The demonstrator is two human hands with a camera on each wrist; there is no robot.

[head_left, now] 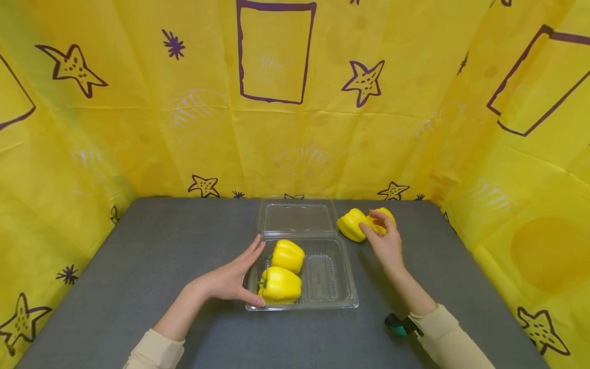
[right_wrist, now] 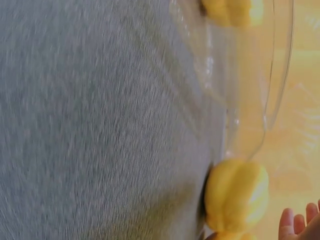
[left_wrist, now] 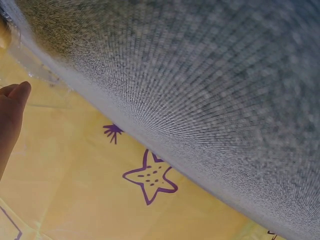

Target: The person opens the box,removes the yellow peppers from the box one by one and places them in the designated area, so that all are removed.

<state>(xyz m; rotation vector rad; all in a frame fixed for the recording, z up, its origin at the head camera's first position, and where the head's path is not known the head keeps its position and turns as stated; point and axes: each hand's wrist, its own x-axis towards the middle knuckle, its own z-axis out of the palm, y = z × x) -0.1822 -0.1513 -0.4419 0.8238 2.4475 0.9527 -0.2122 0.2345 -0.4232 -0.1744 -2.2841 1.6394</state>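
Setting: grey table (head_left: 152,266) is sitting inside yellow star-printed curtain walls (head_left: 138,128)
Container: clear plastic clamshell (head_left: 329,287) is lying open at the table's middle, its lid (head_left: 297,218) folded back flat on the far side
Loaded so far: two yellow bell peppers are lying in the left half of the tray, near pepper (head_left: 279,285) and far pepper (head_left: 288,255) touching each other; the right half is showing bare plastic
Loose stock: two more peppers are sitting on the table just right of the lid, left loose pepper (head_left: 351,224) and right loose pepper (head_left: 384,216), pressed together
Left hand: left hand (head_left: 230,279) is bracing the tray's left wall, fingers straight and relaxed along the rim, thumb at the near corner, gripping nothing
Right hand: right hand (head_left: 384,241) is reaching onto the loose pair, fingers curling over the right loose pepper; whether the grip is already closed, cannot tell
Step in hand: judged as picking up the third pepper, roughly half the loading done
Next move calls for: firm hold, lift clear of its neighbour, carry near-left over the tray wall, set down in the bare right half
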